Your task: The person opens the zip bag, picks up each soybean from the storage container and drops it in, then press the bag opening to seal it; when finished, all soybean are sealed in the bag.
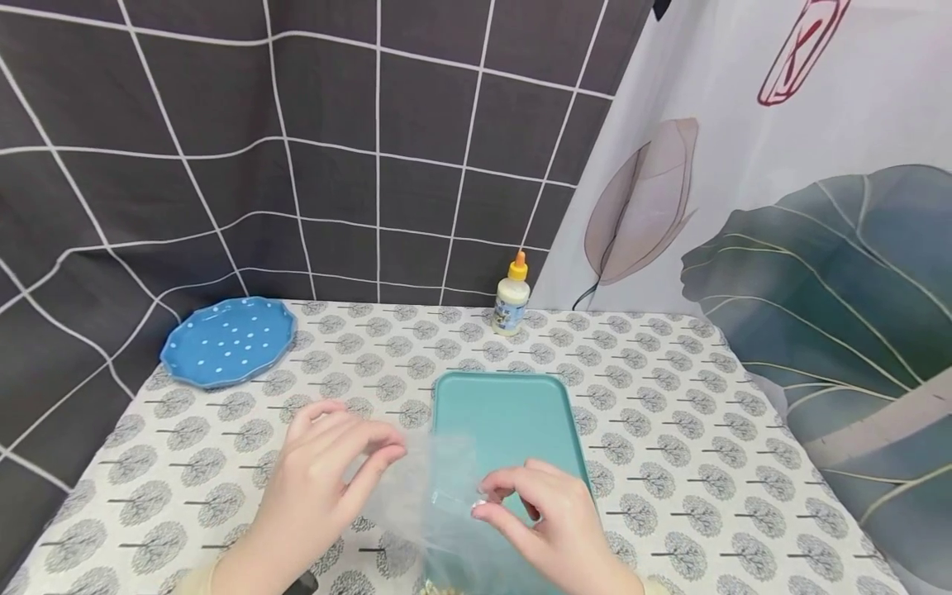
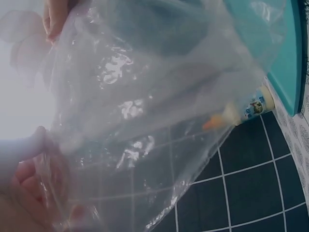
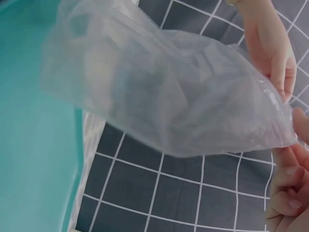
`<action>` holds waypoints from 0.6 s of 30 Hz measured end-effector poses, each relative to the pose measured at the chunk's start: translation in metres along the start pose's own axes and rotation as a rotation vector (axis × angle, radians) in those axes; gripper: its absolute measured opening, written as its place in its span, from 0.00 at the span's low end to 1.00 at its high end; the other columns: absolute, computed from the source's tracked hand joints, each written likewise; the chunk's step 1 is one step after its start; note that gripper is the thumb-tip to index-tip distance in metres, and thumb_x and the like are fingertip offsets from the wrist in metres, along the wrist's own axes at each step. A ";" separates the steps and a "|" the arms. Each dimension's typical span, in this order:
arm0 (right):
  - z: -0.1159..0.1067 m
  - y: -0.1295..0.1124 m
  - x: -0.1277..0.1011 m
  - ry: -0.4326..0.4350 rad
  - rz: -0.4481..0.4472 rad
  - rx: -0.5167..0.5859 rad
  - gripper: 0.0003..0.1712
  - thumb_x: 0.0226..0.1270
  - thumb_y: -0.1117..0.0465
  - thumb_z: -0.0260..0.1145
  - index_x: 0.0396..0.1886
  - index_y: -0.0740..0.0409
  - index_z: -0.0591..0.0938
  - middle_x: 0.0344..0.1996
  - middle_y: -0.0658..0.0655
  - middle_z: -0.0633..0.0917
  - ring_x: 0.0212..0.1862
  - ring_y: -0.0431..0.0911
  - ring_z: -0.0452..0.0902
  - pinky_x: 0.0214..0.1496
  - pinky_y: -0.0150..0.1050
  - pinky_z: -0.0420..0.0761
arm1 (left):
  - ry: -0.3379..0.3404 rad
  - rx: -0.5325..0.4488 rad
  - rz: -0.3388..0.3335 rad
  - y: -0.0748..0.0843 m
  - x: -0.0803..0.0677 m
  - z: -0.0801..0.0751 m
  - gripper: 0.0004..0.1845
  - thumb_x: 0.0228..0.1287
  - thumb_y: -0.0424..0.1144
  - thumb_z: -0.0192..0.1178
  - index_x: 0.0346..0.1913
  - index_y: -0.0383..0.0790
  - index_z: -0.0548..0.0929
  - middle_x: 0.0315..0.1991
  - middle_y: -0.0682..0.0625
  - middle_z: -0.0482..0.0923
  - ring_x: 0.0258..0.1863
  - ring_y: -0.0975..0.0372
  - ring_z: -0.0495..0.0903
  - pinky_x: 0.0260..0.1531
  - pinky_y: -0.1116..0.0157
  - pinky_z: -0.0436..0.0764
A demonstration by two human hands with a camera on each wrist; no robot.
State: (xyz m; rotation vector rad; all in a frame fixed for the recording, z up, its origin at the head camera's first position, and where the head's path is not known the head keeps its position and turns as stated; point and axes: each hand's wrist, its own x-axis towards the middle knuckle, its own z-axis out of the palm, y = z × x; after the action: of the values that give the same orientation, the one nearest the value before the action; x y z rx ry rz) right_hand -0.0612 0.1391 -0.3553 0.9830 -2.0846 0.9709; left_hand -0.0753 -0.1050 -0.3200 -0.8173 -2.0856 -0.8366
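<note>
A clear plastic bag (image 1: 449, 483) is stretched between my two hands, partly over the teal tray (image 1: 513, 405). My left hand (image 1: 320, 475) pinches one side of its edge between thumb and fingers. On the other side, my right hand (image 1: 554, 525) grips the edge with thumb and curled fingers. Across the left wrist view the shiny bag (image 2: 135, 106) spreads out, the left hand (image 2: 24, 188) at its lower left edge. In the right wrist view the bag (image 3: 169, 92) hangs puffed out from the right hand (image 3: 289, 188). Small beige bits (image 1: 439, 589) show at the head view's bottom edge.
A glue bottle (image 1: 511, 297) with an orange tip stands behind the tray. At the far left lies a blue dotted plate (image 1: 230, 340). A tree-patterned cloth (image 1: 654, 446) covers the table. A dark gridded curtain (image 1: 335, 190) hangs behind. Something dark (image 1: 301, 583) lies by the left forearm.
</note>
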 end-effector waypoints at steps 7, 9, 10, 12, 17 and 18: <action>0.002 0.001 0.003 0.023 -0.046 0.037 0.08 0.68 0.58 0.61 0.29 0.52 0.82 0.22 0.43 0.83 0.20 0.29 0.61 0.23 0.12 0.62 | 0.109 -0.005 0.046 -0.002 0.001 0.001 0.18 0.70 0.51 0.50 0.31 0.44 0.84 0.27 0.58 0.84 0.27 0.67 0.78 0.60 0.69 0.65; 0.002 0.000 0.004 0.018 -0.060 0.049 0.08 0.69 0.61 0.59 0.29 0.52 0.81 0.23 0.44 0.84 0.21 0.29 0.64 0.25 0.12 0.65 | 0.135 0.013 0.056 -0.002 0.002 0.000 0.19 0.70 0.51 0.50 0.30 0.44 0.84 0.26 0.58 0.83 0.25 0.68 0.77 0.60 0.68 0.65; 0.002 -0.001 0.005 0.016 -0.063 0.051 0.09 0.70 0.62 0.58 0.29 0.52 0.81 0.24 0.44 0.84 0.22 0.29 0.65 0.26 0.12 0.66 | 0.142 0.020 0.057 -0.002 0.002 -0.001 0.19 0.70 0.51 0.50 0.30 0.44 0.84 0.25 0.58 0.83 0.25 0.68 0.77 0.60 0.68 0.65; 0.002 -0.001 0.005 0.006 -0.051 0.055 0.09 0.70 0.64 0.58 0.30 0.51 0.81 0.25 0.44 0.85 0.23 0.29 0.68 0.28 0.13 0.68 | 0.160 0.036 0.064 -0.001 0.003 -0.002 0.19 0.70 0.51 0.50 0.29 0.44 0.85 0.24 0.59 0.82 0.24 0.68 0.76 0.58 0.67 0.66; -0.001 -0.004 0.004 -0.032 0.042 0.035 0.11 0.61 0.71 0.61 0.31 0.49 0.83 0.22 0.41 0.81 0.24 0.28 0.68 0.28 0.14 0.68 | 0.164 0.028 0.078 0.000 0.005 -0.005 0.19 0.70 0.50 0.51 0.28 0.45 0.85 0.22 0.60 0.81 0.23 0.68 0.74 0.57 0.67 0.66; -0.002 -0.005 0.005 -0.034 0.066 0.017 0.11 0.58 0.70 0.62 0.33 0.49 0.83 0.23 0.41 0.81 0.24 0.28 0.67 0.27 0.14 0.67 | 0.158 0.025 0.083 0.001 0.006 -0.006 0.19 0.70 0.51 0.51 0.28 0.45 0.85 0.23 0.60 0.81 0.24 0.68 0.74 0.57 0.68 0.66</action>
State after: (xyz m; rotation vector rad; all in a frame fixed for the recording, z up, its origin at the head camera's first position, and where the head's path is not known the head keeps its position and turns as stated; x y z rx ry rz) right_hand -0.0593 0.1366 -0.3488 0.9505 -2.1521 1.0134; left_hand -0.0757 -0.1075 -0.3121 -0.7924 -1.9071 -0.8026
